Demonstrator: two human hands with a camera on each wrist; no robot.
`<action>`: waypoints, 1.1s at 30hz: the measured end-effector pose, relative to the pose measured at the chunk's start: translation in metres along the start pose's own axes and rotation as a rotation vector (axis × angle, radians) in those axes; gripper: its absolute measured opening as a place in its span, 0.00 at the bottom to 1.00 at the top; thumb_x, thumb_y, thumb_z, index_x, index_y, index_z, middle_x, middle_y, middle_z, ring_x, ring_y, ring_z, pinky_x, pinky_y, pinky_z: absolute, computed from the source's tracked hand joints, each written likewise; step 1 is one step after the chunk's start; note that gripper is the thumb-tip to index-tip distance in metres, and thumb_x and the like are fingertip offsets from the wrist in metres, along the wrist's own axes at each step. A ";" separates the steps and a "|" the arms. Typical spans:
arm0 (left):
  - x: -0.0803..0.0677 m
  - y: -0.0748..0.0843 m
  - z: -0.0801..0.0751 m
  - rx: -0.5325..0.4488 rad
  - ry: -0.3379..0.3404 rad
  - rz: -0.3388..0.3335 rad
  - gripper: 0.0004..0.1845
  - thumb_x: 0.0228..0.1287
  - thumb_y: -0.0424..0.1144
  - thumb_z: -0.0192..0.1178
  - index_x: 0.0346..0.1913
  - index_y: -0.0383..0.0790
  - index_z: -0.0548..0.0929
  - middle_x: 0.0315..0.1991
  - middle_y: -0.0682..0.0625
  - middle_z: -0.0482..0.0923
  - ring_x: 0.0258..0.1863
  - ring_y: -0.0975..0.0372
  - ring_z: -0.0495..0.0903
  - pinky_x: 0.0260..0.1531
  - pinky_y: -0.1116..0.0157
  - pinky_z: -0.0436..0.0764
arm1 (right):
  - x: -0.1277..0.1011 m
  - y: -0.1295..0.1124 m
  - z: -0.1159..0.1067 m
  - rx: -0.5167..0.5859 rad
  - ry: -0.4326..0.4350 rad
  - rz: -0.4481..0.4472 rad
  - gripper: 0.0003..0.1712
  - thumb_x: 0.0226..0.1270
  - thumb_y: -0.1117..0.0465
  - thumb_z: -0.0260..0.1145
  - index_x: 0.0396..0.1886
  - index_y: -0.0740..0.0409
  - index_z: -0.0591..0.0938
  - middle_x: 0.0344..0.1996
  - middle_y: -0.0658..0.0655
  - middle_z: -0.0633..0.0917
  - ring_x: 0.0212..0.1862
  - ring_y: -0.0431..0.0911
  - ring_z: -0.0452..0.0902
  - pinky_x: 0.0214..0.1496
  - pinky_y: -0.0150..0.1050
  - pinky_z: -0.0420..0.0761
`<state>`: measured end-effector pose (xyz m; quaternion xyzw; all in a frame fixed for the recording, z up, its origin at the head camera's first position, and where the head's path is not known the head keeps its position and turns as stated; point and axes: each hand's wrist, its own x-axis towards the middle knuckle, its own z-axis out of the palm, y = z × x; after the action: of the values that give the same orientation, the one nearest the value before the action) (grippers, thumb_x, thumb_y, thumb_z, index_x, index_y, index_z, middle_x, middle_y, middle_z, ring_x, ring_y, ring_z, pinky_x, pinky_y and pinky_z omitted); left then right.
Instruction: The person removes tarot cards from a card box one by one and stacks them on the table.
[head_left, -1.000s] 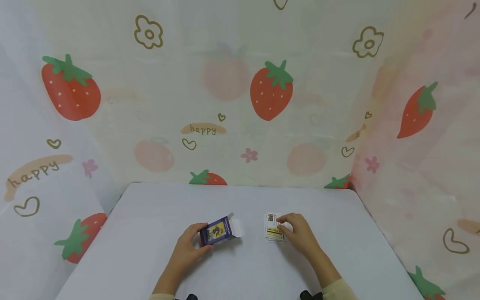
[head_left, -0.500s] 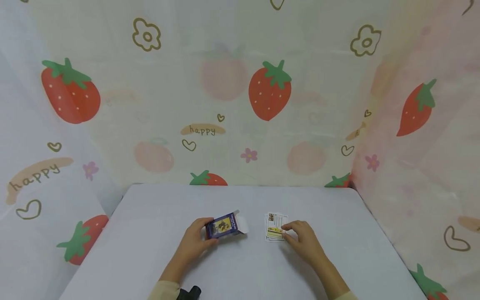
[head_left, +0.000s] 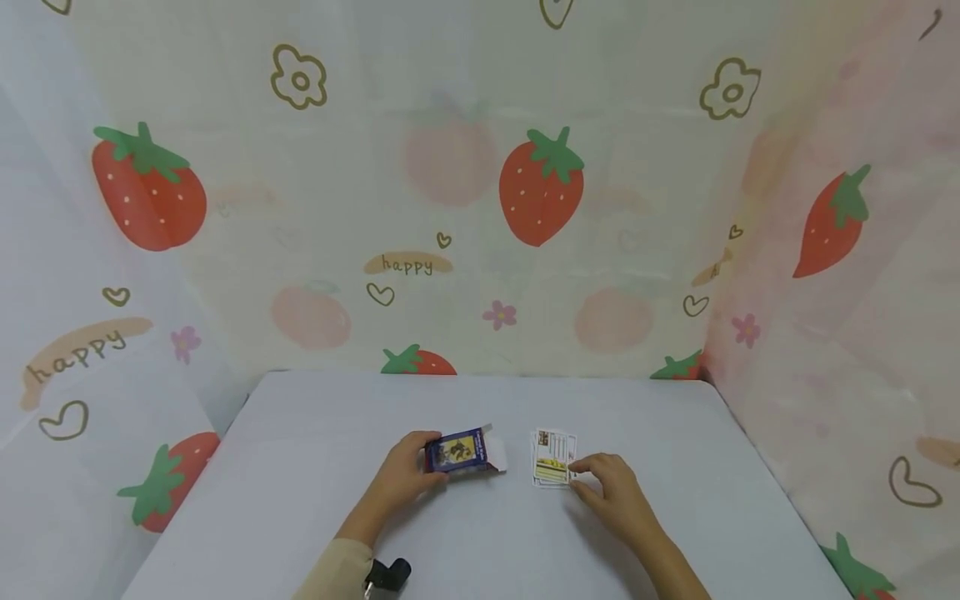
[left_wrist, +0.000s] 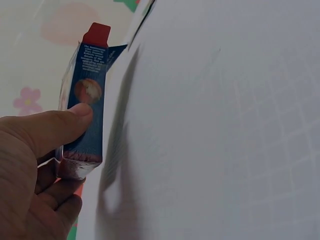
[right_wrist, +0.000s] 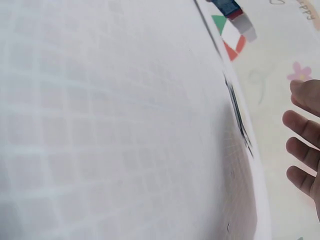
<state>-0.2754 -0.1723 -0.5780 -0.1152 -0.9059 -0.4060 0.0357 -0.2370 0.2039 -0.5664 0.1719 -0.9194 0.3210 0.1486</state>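
A dark blue card box (head_left: pixel 459 451) lies on the white table (head_left: pixel 315 467) with its white end flap (head_left: pixel 497 456) open toward the right. My left hand (head_left: pixel 420 467) grips the box's left end, thumb on one face and fingers curled under (left_wrist: pixel 75 112). A small stack of printed cards (head_left: pixel 553 458) lies face up just right of the box. My right hand (head_left: pixel 583 477) rests on the table by the stack's near right corner. In the right wrist view its fingers (right_wrist: pixel 302 125) are loosely spread and hold nothing, and the cards (right_wrist: pixel 239 117) show edge-on.
A sheer curtain printed with strawberries (head_left: pixel 540 183) closes off the table at the back and on both sides. A black wrist-mounted device (head_left: pixel 390 575) shows at the bottom edge by my left sleeve.
My left hand has carried the box rightward and a little farther away, nearer the cards. My right hand has slid off the top of the stack to its near right corner.
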 end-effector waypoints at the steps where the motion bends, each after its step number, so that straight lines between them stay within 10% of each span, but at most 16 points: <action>1: 0.001 0.000 0.000 -0.001 -0.006 0.001 0.38 0.54 0.39 0.78 0.68 0.40 0.75 0.67 0.42 0.75 0.70 0.46 0.71 0.73 0.44 0.70 | -0.001 0.000 0.000 -0.005 0.004 -0.005 0.14 0.61 0.61 0.77 0.46 0.46 0.87 0.47 0.44 0.87 0.55 0.47 0.79 0.60 0.52 0.80; 33: 0.011 -0.002 0.012 -0.005 -0.067 0.040 0.38 0.54 0.41 0.78 0.67 0.36 0.76 0.66 0.40 0.76 0.69 0.46 0.73 0.73 0.46 0.70 | -0.014 0.001 -0.005 -0.018 -0.035 0.028 0.15 0.62 0.60 0.77 0.49 0.51 0.87 0.49 0.47 0.86 0.58 0.51 0.78 0.63 0.56 0.77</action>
<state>-0.2860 -0.1628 -0.5852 -0.1468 -0.9030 -0.4035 0.0131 -0.2234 0.2108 -0.5682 0.1633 -0.9269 0.3120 0.1296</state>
